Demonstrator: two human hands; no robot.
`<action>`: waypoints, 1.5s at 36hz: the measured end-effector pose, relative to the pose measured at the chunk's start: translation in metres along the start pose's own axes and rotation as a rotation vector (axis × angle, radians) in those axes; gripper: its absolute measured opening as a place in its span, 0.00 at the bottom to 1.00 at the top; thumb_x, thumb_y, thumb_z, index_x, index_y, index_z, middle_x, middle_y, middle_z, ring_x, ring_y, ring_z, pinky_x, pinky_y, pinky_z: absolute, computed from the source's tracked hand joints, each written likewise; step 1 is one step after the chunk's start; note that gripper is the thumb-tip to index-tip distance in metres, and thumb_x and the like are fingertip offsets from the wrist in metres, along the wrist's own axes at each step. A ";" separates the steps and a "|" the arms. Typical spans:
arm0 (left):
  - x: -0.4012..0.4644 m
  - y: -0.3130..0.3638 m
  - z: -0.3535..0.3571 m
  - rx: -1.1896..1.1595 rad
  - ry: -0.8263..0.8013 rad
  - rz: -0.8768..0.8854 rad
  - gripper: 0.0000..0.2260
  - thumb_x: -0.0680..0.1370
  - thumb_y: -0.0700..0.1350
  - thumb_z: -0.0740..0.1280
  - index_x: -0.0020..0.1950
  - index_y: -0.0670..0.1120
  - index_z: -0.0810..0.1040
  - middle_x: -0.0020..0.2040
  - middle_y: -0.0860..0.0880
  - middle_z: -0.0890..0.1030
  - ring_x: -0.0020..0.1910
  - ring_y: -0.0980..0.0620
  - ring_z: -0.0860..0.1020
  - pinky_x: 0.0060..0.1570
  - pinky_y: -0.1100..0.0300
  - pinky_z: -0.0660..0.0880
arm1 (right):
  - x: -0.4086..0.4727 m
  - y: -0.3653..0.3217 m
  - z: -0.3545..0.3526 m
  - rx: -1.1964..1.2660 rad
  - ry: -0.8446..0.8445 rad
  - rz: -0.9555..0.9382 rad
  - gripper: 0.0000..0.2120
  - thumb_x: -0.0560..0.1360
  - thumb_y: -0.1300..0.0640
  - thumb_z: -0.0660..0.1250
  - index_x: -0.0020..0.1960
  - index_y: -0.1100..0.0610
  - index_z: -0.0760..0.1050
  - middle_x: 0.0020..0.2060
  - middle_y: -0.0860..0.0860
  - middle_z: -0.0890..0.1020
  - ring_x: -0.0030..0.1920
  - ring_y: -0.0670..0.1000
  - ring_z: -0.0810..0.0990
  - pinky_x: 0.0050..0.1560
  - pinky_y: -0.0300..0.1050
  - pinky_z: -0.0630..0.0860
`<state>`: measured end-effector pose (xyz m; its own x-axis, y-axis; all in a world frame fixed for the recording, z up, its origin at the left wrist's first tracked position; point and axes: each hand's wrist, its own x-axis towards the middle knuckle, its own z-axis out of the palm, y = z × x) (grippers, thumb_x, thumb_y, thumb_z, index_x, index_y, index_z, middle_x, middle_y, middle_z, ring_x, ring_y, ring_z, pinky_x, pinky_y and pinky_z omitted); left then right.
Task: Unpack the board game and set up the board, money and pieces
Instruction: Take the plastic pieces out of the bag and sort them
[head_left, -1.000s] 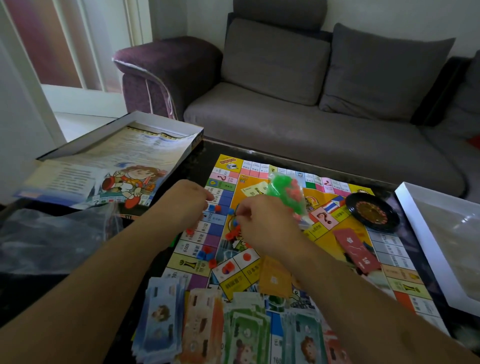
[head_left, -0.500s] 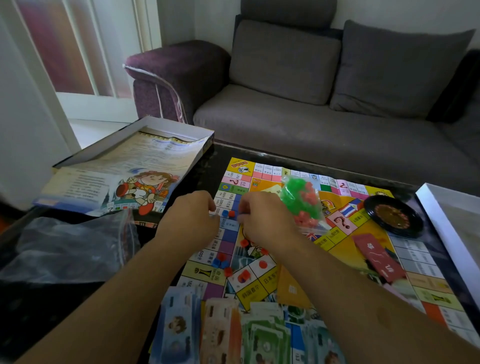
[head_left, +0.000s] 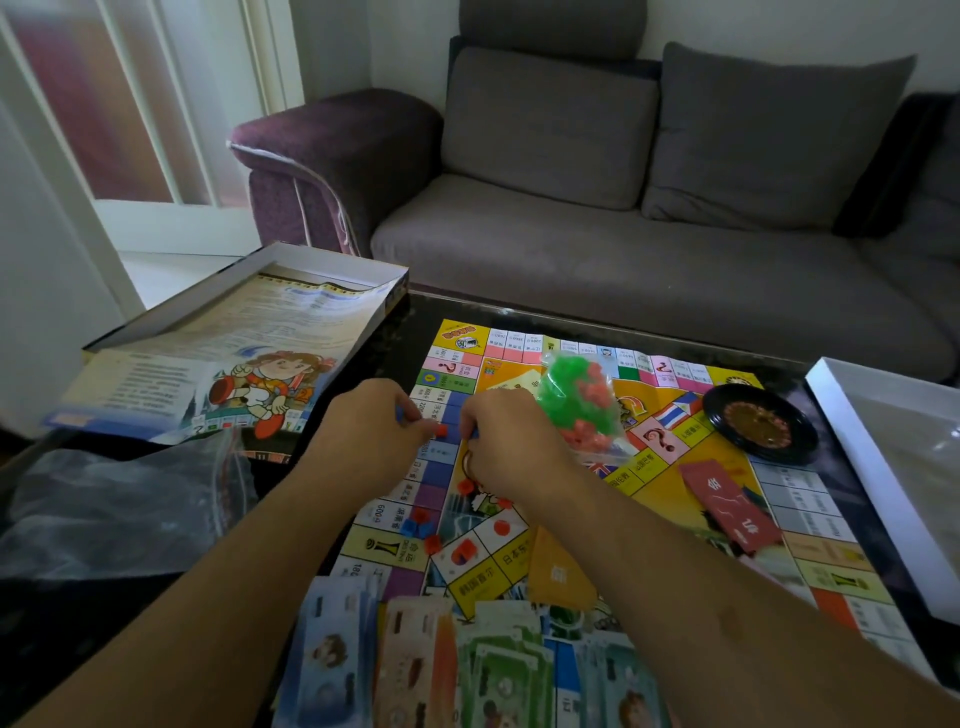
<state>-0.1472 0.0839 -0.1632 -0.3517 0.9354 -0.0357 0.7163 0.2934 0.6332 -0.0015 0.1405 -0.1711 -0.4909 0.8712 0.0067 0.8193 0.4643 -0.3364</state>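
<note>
Your left hand (head_left: 371, 434) sits at the middle of the frame with its fingers curled, pinching what looks like a small blue piece, though blur makes that hard to confirm. Your right hand (head_left: 511, 447) is just beside it, fingers curled around the neck of a clear bag of green and red pieces (head_left: 579, 402) that lies on the board right of your knuckles; its fingertips also meet near a small red piece (head_left: 441, 429) between the two hands. Both hands hover over the left side of the game board (head_left: 670, 475), which lies flat on the dark table (head_left: 389, 332). Loose red and blue pieces (head_left: 422, 526) are scattered on the board below your hands. Fanned stacks of paper money (head_left: 415, 660) run along the bottom centre of the frame. A black roulette wheel (head_left: 759, 423) rests at the board's right corner, a red card (head_left: 730, 506) below it. The open game box (head_left: 249, 338) holding a printed sheet fills the left middle, an empty plastic bag (head_left: 124, 499) beneath it, and a white box lid (head_left: 872, 478) sits at the right edge
</note>
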 end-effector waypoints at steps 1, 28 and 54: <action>-0.002 0.002 -0.004 -0.035 0.007 0.019 0.09 0.80 0.53 0.71 0.50 0.48 0.79 0.44 0.51 0.80 0.41 0.54 0.79 0.33 0.63 0.71 | 0.000 0.000 0.000 0.004 0.011 -0.004 0.10 0.77 0.68 0.71 0.53 0.55 0.82 0.52 0.53 0.81 0.53 0.54 0.80 0.52 0.50 0.83; -0.119 0.091 -0.006 -1.077 -0.417 0.074 0.07 0.79 0.43 0.71 0.52 0.44 0.88 0.37 0.34 0.72 0.26 0.54 0.57 0.23 0.63 0.58 | -0.178 0.033 -0.107 0.979 0.465 -0.014 0.13 0.73 0.72 0.75 0.47 0.55 0.85 0.43 0.51 0.88 0.40 0.52 0.87 0.38 0.44 0.83; -0.133 0.094 0.004 -1.106 -0.381 -0.045 0.04 0.77 0.39 0.73 0.49 0.43 0.88 0.29 0.49 0.63 0.24 0.54 0.58 0.22 0.63 0.59 | -0.183 0.034 -0.086 0.342 0.559 -0.114 0.10 0.75 0.55 0.78 0.54 0.44 0.82 0.42 0.36 0.83 0.47 0.38 0.80 0.46 0.33 0.76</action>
<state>-0.0309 -0.0119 -0.1017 -0.0258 0.9823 -0.1854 -0.2733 0.1715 0.9465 0.1412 0.0107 -0.1027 -0.2660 0.8138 0.5167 0.5858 0.5622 -0.5838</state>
